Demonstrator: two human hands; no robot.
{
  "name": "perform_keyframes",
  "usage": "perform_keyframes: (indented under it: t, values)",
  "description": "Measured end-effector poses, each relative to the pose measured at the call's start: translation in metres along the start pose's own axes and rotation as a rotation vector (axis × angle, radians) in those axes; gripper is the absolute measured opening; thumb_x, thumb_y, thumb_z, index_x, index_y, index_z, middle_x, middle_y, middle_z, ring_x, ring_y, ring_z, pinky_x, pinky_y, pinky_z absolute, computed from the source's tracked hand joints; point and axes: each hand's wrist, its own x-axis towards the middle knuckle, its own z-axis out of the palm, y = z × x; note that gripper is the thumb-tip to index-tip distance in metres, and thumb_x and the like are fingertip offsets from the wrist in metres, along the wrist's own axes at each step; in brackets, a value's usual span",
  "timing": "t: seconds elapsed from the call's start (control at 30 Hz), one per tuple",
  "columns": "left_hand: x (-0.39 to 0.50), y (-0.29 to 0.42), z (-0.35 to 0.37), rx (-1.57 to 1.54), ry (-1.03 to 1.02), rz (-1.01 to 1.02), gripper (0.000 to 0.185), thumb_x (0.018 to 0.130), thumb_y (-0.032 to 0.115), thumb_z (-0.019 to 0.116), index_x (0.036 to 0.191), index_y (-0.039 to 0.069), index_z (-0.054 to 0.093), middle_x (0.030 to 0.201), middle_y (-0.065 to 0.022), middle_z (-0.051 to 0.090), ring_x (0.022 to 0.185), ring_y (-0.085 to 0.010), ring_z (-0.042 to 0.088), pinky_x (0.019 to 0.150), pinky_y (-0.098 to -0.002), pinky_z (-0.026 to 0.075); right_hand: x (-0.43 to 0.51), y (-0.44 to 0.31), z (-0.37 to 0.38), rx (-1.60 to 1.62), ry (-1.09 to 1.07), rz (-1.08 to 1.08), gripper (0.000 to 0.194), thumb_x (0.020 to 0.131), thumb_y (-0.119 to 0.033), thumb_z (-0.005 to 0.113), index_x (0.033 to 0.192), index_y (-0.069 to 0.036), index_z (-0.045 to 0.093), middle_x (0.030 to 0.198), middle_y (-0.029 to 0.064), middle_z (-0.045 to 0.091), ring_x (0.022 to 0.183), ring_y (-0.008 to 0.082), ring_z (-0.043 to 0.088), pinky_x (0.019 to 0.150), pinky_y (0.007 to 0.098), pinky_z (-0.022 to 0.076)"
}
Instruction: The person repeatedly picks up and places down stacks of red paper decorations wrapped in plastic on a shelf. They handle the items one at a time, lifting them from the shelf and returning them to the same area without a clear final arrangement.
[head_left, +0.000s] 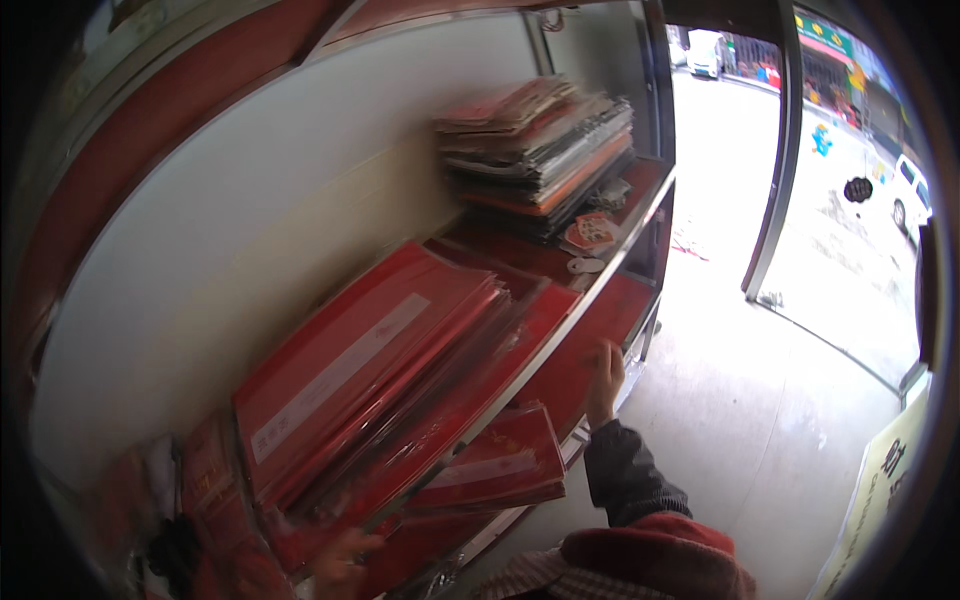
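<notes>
Flat red plastic-wrapped packets are piled on the upper shelf in front of me. My left hand, blurred, is at the bottom beside the shelf's front edge, near these packets; whether it touches or holds anything is unclear. My right hand, in a dark sleeve, is by the lower red shelf, its fingers bent and partly blurred; I cannot tell if it holds something. More red packets lie on the lower level between the hands.
A tall stack of wrapped flat packets stands farther along the upper shelf, with small orange-red packets near its edge. The shelf's metal edge runs diagonally. A glass door stands to the right, beside a doorway to a street. A printed banner is at lower right.
</notes>
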Motion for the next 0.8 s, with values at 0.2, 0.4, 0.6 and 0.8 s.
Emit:
perform_keyframes:
  t: [0.2, 0.4, 0.6, 0.8]
  values:
    - [0.039, -0.044, 0.112, -0.259, -0.218, -0.203, 0.055, 0.091, 0.029, 0.057, 0.134, 0.0, 0.039, 0.126, -0.0158, 0.051, 0.117, -0.023, 0.049, 0.103, -0.0382, 0.035, -0.142, 0.076, -0.138, -0.424, 0.1, 0.678, 0.023, 0.092, -0.024, 0.051, 0.089, -0.003, 0.059, 0.069, 0.0015, 0.054, 0.059, 0.0109, 0.052, 0.053, 0.0254, 0.0428]
    - [0.064, -0.043, 0.155, -0.139, -0.474, -0.351, 0.045, 0.095, 0.017, 0.049, 0.134, -0.001, 0.037, 0.128, -0.0139, 0.051, 0.116, -0.0194, 0.05, 0.099, -0.032, 0.038, -0.191, 0.082, -0.188, -0.323, 0.01, 0.935, 0.023, 0.091, -0.024, 0.051, 0.092, -0.002, 0.06, 0.078, 0.0048, 0.061, 0.062, 0.0125, 0.056, 0.053, 0.0256, 0.0444]
    - [0.069, -0.047, 0.176, -0.114, -0.555, -0.329, 0.045, 0.095, 0.017, 0.051, 0.135, 0.003, 0.038, 0.124, -0.0124, 0.054, 0.114, -0.0175, 0.052, 0.096, -0.031, 0.041, -0.167, 0.056, -0.216, -0.262, -0.033, 1.018, 0.02, 0.089, -0.02, 0.052, 0.095, -0.002, 0.06, 0.073, 0.0059, 0.059, 0.056, 0.0145, 0.055, 0.05, 0.0257, 0.0444]
    - [0.048, -0.064, 0.177, -0.08, -0.523, -0.09, 0.047, 0.093, 0.024, 0.054, 0.135, 0.006, 0.04, 0.125, -0.0136, 0.054, 0.114, -0.0216, 0.054, 0.094, -0.0352, 0.046, -0.16, 0.053, -0.231, -0.413, -0.201, 1.162, 0.023, 0.089, -0.026, 0.054, 0.097, -0.004, 0.057, 0.07, 0.0053, 0.056, 0.051, 0.0114, 0.048, 0.043, 0.0227, 0.038]
